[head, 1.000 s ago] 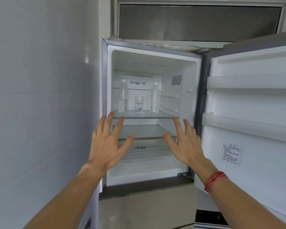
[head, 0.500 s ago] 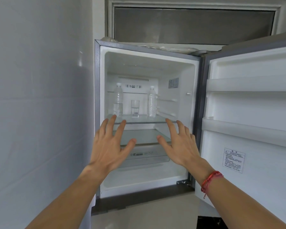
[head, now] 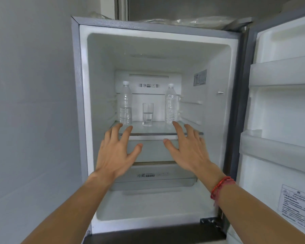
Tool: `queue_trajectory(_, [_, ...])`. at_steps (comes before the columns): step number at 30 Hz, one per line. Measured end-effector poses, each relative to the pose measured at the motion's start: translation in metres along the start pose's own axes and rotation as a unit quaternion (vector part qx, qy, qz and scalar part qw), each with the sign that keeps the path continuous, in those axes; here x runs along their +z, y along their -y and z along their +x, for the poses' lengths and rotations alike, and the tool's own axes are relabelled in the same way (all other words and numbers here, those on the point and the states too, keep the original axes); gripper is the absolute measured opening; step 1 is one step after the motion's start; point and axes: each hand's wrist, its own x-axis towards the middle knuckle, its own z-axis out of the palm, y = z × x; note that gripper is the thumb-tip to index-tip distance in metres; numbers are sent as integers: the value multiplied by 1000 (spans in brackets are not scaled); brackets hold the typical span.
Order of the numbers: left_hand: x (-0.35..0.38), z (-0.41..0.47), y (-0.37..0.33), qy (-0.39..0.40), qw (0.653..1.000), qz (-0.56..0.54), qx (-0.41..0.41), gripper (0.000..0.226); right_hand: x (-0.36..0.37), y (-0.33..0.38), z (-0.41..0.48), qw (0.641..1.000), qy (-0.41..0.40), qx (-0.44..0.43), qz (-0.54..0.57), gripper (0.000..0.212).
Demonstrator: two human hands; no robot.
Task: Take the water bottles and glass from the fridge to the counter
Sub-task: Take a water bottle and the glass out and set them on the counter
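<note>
Both hands spread, empty: left hand [head: 116,152], right hand [head: 188,152], just short of the glass shelf [head: 158,132]. Left bottle [head: 125,104], glass [head: 148,114] and right bottle [head: 171,104] stand upright at its back. Bottles: thin plastic, likely squashy, grab mid-body. Glass: part-filled, fragile, probably slick; keep level.

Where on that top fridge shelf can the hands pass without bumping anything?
Two bare gaps on the glass shelf: between the left bottle and the glass, and between the glass and the right bottle. The front strip of the shelf is bare. Tightest: each bottle's outer side, near the fridge walls. Both hands are empty.
</note>
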Motion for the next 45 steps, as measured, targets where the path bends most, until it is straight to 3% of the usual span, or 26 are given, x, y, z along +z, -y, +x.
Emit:
queue_trajectory(7, [25,42,1,-13,999,19,-50,73,31,-16,63,999,17,-15,48,73])
queue_trajectory(16, [44,93,33,-27,998,34,-44,63,62,-2,129,997,1,-19,75,73])
queue_trajectory(29, [82,160,55,-9,991,-55,-121,75,87,7,192,987,25,14,156,83])
queue_trajectory(45, [119,222,76,-6,953,-186,-240,95,126,3,272,949,84,67,295,101])
